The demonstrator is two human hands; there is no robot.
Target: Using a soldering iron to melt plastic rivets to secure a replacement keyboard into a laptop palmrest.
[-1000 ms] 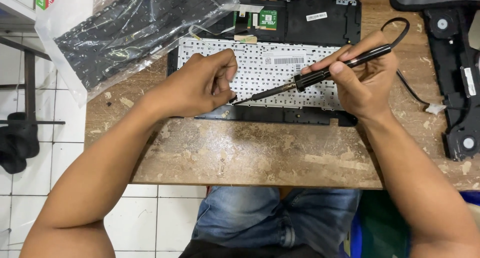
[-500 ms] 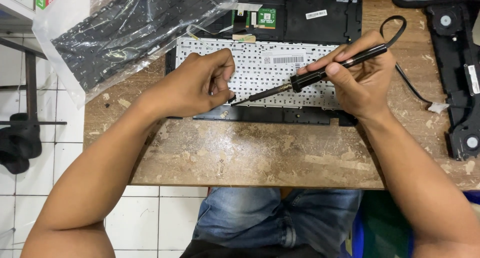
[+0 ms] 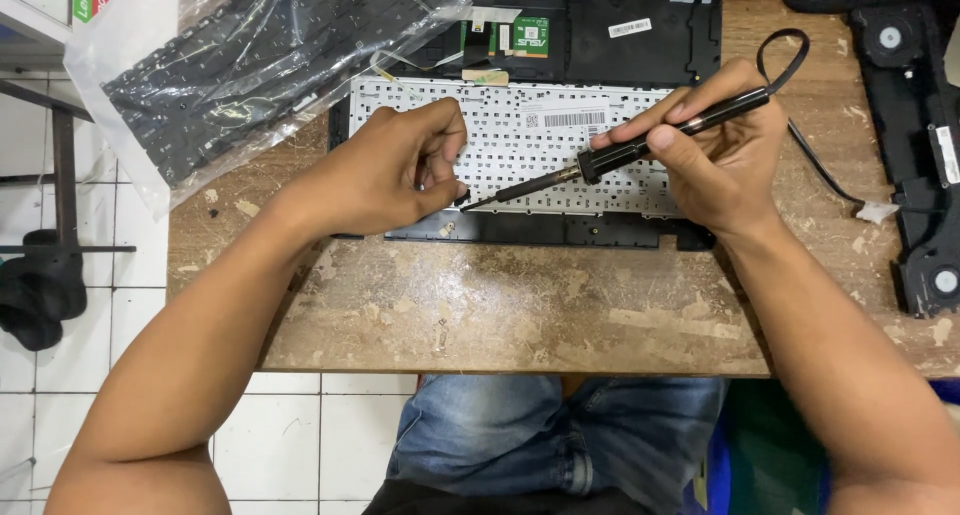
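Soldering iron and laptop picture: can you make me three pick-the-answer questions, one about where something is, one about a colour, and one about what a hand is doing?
1. Where is the bagged keyboard?
A. Upper left of the table
B. On the person's lap
C. Under the right hand

2. What colour is the small circuit board?
A. Red
B. Green
C. Yellow

3. What is the right hand doing?
A. Lying flat and empty
B. Holding the soldering iron
C. Lifting the bag

Answers:
1. A, the clear bag lies at the wooden table's upper left.
2. B, the board above the white keyboard backplate is green.
3. B, its grip is closed around the black handle, tip pointing toward the left hand.
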